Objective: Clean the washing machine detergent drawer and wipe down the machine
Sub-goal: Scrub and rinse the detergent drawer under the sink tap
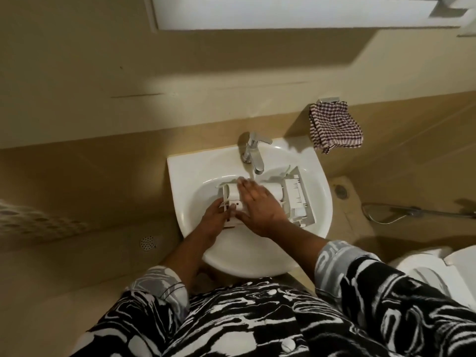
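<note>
In the white ceramic basin (180, 173), the left hand (215, 219) grips the near-left end of the white plastic detergent drawer (296, 197). The right hand (260, 204) lies flat on it, fingers straight, under the chrome tap (251, 150).

The left hand (215, 217) grips the detergent drawer (231, 193) in the sink (180, 173), right hand (260, 204) flat on it

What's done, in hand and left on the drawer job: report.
Done: the detergent drawer is out and lying in the sink. In hand: water runs from the faucet while the left hand grips the drawer and the right hand presses flat on it. Left: refitting it and wiping the machine, not in view; the checked cloth hangs by the sink.
</note>
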